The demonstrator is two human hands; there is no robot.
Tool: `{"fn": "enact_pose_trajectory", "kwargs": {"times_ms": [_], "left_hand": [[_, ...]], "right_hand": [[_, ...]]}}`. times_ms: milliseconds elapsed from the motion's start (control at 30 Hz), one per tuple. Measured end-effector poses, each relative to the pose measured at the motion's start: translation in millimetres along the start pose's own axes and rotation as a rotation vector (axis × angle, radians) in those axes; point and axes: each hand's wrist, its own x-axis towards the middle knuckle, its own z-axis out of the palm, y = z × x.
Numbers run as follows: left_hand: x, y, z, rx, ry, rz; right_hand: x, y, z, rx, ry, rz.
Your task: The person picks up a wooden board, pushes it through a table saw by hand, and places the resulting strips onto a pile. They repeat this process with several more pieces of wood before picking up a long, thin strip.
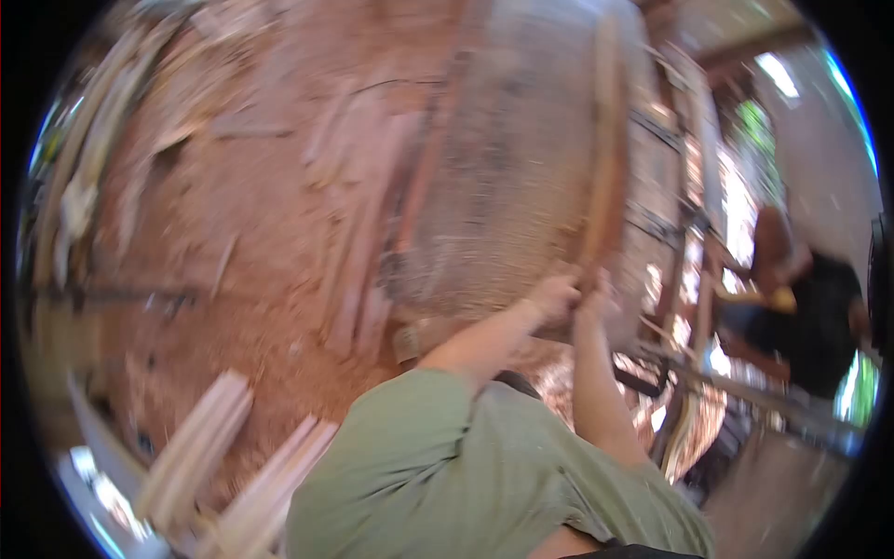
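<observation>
A long, narrow wooden board (607,140) runs away from me along the right side of a worn, dusty tabletop (507,158). Both hands are closed at the board's near end. My left hand (557,296) grips it from the left side, and my right hand (600,296) lies against it on the right, close beside the left. Motion blur smears the fingers, and the exact grip is hard to make out.
Reddish, debris-strewn ground spreads left of the table, with several planks (358,252) beside it. More cut boards (200,438) lie at lower left. A metal frame (666,224) borders the table's right. Another person in dark clothing (824,321) is at far right.
</observation>
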Motion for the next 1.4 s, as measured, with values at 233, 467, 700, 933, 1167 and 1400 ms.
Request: {"fn": "enact_pose_trajectory", "kwargs": {"times_ms": [233, 467, 700, 933, 1167, 1400], "left_hand": [[6, 41, -26, 0.652, -0.041, 0.184], [26, 37, -31, 0.613, 0.011, 0.152], [41, 45, -42, 0.673, -0.065, 0.041], [49, 48, -44, 0.718, -0.071, -0.018], [58, 60, -50, 0.704, -0.088, -0.057], [70, 56, -57, 0.699, -0.052, -0.014]], "right_hand": [[11, -2, 14, -0.115, 0.097, -0.032], [31, 5, 26, -0.119, 0.087, -0.024], [40, -4, 33, -0.083, -0.033, 0.025], [18, -53, -27, -0.851, -0.531, -0.662], [23, -72, -16, -1.262, -0.558, -0.970], [29, -84, 6, -1.390, -0.580, -1.078]]}}
